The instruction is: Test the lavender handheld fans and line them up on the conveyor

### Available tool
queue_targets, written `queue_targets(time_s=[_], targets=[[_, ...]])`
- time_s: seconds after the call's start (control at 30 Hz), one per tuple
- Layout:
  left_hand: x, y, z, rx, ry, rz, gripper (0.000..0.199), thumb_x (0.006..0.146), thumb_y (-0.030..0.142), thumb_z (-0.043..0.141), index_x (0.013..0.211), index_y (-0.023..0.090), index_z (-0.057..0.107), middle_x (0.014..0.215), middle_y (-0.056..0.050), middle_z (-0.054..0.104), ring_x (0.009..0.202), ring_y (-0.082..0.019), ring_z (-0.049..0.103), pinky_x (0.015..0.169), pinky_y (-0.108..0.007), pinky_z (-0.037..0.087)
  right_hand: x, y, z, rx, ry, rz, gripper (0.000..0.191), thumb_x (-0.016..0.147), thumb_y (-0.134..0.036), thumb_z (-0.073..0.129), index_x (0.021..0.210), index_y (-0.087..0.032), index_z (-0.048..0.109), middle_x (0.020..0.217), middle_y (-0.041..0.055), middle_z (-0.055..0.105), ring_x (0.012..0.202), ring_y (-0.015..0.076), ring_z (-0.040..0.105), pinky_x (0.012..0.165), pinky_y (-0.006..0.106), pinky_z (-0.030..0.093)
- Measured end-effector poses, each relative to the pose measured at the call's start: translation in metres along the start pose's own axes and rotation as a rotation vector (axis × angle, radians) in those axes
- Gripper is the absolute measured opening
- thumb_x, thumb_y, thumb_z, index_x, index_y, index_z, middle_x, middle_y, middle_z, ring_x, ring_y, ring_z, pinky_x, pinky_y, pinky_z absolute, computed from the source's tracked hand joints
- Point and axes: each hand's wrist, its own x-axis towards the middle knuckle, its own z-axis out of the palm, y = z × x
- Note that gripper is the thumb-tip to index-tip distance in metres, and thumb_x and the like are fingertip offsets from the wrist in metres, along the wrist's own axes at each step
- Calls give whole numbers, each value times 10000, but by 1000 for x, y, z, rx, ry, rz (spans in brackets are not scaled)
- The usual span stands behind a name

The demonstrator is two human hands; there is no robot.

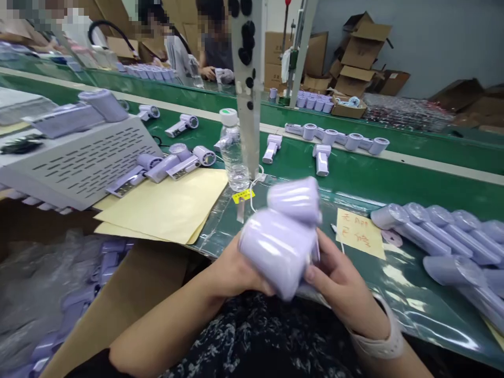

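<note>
Two lilac plastic housings, blurred by motion, are held up over the table's front edge: a larger one (275, 249) in front and a smaller one (294, 199) just behind it. My left hand (240, 268) is wrapped round the larger housing from the left, its fingers partly hidden underneath. On the right side, my right hand (338, 278) has its thumb and fingers closed against the housings near their lower right edge. A handwritten yellow note (360, 231) lies on the green table beyond my right hand.
Rows of lilac housings (444, 231) lie at the right. A water bottle (236, 157) stands beside a metal post (249, 121). Yellow sheets (169, 205) and a slotted grey box (90, 157) are at the left. Lilac units sit on the green belt (354, 168). People work across it.
</note>
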Motion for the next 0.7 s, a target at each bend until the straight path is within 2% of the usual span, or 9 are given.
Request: queue_targets(time_s=[0.03,0.1,0.2,0.27,0.33,0.4,0.5,0.63,0.7], targets=[[0,-1,-2,28,-45,-32,635,521,263,1010,1112,224,779,1120,-115,766,1094,-341,699,993,-477,563,-1,3,4,88,-35,42,505,894,-506,751,1326,-276,631,1263,130,705,1157,333,670,965,495,561],[3,-3,-6,32,-65,-11,520,682,414,933,1141,242,761,1087,-104,758,1040,-300,705,954,-462,580,-3,10,7,135,59,118,406,843,-454,815,1161,-251,663,1061,95,739,972,290,705,875,449,586],[12,-5,-4,-41,5,31,483,804,589,792,1117,228,718,944,-56,709,899,-216,684,896,-412,601,-5,19,2,140,209,164,454,809,-416,847,1173,-261,624,1004,43,694,926,246,666,885,421,565],[15,-6,0,-68,11,18,516,752,482,869,1154,218,682,920,-35,674,874,-188,651,891,-388,601,-7,20,-3,242,185,145,415,889,-473,750,1223,-273,609,1061,44,668,963,238,650,907,412,560],[15,-7,5,-81,-28,8,546,706,311,901,1184,227,650,903,-20,647,832,-168,620,789,-336,601,-11,17,-7,344,100,115,343,967,-481,643,1238,-273,616,1137,59,656,1010,234,648,920,394,559],[12,-8,11,-104,-64,7,488,718,216,870,1147,230,638,858,-1,612,764,-140,582,672,-269,561,-15,14,-6,374,55,88,309,990,-433,632,1252,-270,616,1184,67,648,1031,225,647,931,372,551],[8,-10,20,-150,-142,-17,443,762,233,836,1144,231,612,861,3,591,739,-132,575,648,-265,540,-20,13,-2,392,39,65,311,989,-412,655,1257,-268,589,1195,72,641,997,212,649,903,360,554],[6,-13,24,-100,-204,-46,396,797,244,812,1124,224,589,884,-1,587,730,-135,600,623,-261,517,-23,15,3,404,41,110,300,986,-474,642,1190,-268,566,1068,55,638,766,179,620,692,334,567],[6,-14,23,-60,-205,-60,373,807,264,808,1101,215,583,881,-3,590,715,-135,609,618,-261,507,-21,15,5,419,29,147,327,970,-483,658,1195,-267,559,1048,55,633,726,172,601,638,320,558]])
